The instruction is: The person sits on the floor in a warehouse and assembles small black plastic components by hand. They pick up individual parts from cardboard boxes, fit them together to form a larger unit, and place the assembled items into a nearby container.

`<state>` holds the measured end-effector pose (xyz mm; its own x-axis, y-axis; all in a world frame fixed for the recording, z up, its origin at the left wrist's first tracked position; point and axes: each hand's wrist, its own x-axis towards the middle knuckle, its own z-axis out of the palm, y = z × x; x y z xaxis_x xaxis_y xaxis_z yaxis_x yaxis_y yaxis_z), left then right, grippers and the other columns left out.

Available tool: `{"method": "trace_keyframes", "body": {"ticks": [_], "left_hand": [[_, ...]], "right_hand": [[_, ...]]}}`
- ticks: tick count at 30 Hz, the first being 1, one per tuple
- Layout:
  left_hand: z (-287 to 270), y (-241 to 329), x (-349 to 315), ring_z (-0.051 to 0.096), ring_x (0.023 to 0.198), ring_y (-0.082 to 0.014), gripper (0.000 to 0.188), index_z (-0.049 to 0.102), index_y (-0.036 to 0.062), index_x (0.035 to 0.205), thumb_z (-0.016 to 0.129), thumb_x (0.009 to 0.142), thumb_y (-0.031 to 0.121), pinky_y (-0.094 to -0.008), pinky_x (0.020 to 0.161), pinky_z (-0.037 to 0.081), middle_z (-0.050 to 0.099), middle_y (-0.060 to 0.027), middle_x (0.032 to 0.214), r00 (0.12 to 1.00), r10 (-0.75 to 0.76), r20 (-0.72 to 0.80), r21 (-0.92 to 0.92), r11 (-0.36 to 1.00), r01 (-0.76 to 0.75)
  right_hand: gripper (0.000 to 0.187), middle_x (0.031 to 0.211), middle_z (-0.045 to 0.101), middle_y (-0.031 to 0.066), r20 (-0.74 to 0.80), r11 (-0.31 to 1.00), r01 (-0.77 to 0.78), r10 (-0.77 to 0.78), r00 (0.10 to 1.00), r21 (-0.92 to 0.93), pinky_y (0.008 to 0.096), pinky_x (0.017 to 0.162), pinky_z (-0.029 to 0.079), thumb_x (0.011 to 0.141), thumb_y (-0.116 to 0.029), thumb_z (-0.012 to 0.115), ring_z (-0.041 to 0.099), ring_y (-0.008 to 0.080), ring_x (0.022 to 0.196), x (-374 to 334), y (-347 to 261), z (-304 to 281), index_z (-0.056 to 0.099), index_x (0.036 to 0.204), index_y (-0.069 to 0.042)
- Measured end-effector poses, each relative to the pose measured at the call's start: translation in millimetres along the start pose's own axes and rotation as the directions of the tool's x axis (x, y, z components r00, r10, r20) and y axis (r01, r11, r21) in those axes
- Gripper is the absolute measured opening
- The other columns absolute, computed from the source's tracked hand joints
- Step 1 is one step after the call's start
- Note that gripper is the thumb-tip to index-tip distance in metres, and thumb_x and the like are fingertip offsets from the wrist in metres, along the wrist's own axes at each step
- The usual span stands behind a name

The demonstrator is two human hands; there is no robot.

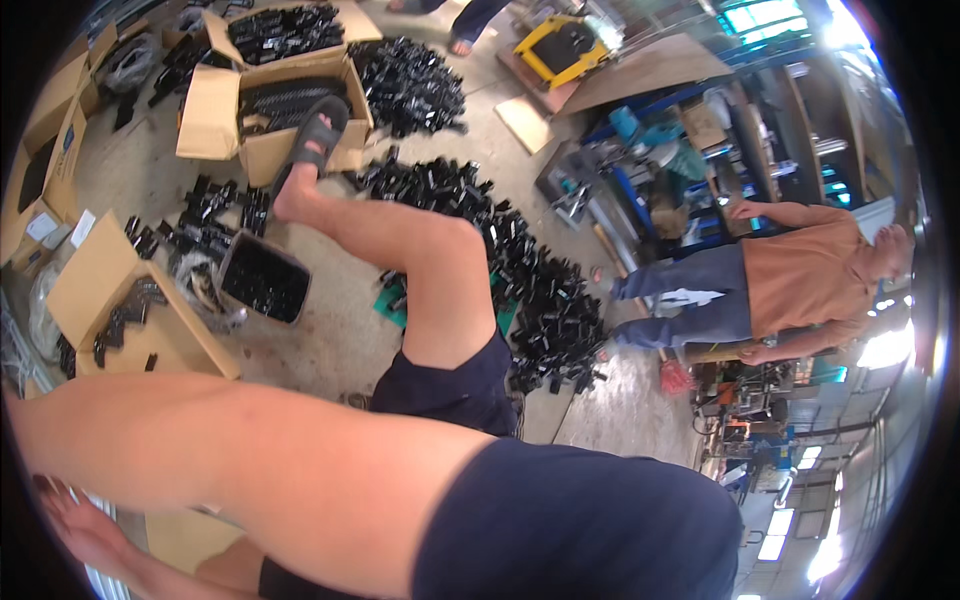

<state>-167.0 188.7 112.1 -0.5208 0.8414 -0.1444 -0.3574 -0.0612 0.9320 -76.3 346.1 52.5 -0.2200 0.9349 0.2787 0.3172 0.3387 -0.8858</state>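
A bare arm with a navy sleeve (580, 520) stretches across the lower picture to the left rim. It seems to be my left arm, and its hand is out of view. Below it, at the lower left rim, my right hand (85, 525) has its fingers stretched out and apart, so it looks open. A small dark patch by its fingertips cannot be made out. Closest to the arm is an open cardboard box (185, 340) with a few black pieces inside. My bent leg (400, 235) reaches over the floor, its sandal (318, 135) beside another cardboard box (250, 160).
Heaps of small black parts (540, 300) cover the floor beyond my leg, another heap (405, 85) farther off. A black bin (265, 278) holds dark parts. A yellow-framed machine (560, 50) stands at the back. On the right, a person (800, 270) stands near loaded shelves (690, 150).
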Motion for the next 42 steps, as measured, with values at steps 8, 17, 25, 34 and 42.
{"method": "trace_keyframes", "body": {"ticks": [8, 17, 25, 34, 42], "left_hand": [[75, -45, -66, 0.057, 0.127, -0.0183, 0.046, 0.054, 0.0086, 0.144, 0.052, 0.108, 0.038, -0.0444, 0.104, 0.043, 0.057, -0.0057, 0.143, 0.974, 0.037, 0.226, 0.095, 0.994, -0.06], [127, -55, -150, 0.069, 0.087, -0.0157, 0.013, 0.068, 0.0016, 0.107, 0.061, 0.097, 0.007, -0.0346, 0.075, 0.056, 0.071, -0.008, 0.091, 0.835, -0.018, 0.551, 0.174, 0.98, -0.093], [123, -127, -185, 0.071, 0.078, -0.0191, 0.013, 0.07, -0.0079, 0.1, 0.067, 0.092, 0.002, -0.0372, 0.07, 0.058, 0.072, -0.0157, 0.084, 0.933, 0.133, 0.333, 0.205, 0.956, -0.21], [149, -153, -158, 0.072, 0.088, -0.0182, 0.018, 0.067, -0.0004, 0.114, 0.069, 0.098, 0.008, -0.0352, 0.071, 0.061, 0.074, -0.0081, 0.1, 0.892, -0.204, 0.403, -0.23, 0.921, 0.314], [139, -126, -146, 0.068, 0.111, -0.0189, 0.033, 0.061, -0.0006, 0.131, 0.067, 0.102, 0.014, -0.0362, 0.089, 0.062, 0.068, -0.0088, 0.123, 0.841, -0.207, 0.5, -0.268, 0.886, 0.378]], "right_hand": [[0.058, 0.105, 0.071, 0.0236, 0.153, 0.989, 0.14, -0.132, 0.979, -0.043, 0.0459, 0.09, 0.058, 0.061, -0.017, 0.092, 0.071, 0.0403, 0.104, -72, -97, -158, 0.069, 0.111, 0.001], [0.038, 0.125, 0.068, 0.0126, 0.246, 0.996, -0.001, -0.022, 0.969, 0.094, 0.0286, 0.086, 0.057, 0.103, -0.003, 0.055, 0.068, 0.0178, 0.108, -176, -30, -270, 0.055, 0.141, 0.003], [0.053, 0.133, 0.063, 0.0109, 0.236, 0.872, -0.342, 0.271, 0.933, 0.35, 0.0262, 0.086, 0.051, 0.107, -0.008, 0.056, 0.062, 0.0133, 0.104, -228, 41, -307, 0.043, 0.158, -0.006], [0.048, 0.133, 0.063, 0.0099, -0.005, 0.88, -0.239, 0.265, 0.964, 0.411, 0.0303, 0.095, 0.049, 0.107, -0.016, 0.061, 0.06, 0.017, 0.112, -229, 63, -300, 0.046, 0.149, 0.003], [0.042, 0.126, 0.064, 0.0126, 0.036, 0.813, -0.14, 0.145, 0.989, 0.565, 0.0248, 0.078, 0.058, 0.104, -0.005, 0.061, 0.066, 0.0146, 0.098, -233, 44, -288, 0.047, 0.143, -0.001]]}}
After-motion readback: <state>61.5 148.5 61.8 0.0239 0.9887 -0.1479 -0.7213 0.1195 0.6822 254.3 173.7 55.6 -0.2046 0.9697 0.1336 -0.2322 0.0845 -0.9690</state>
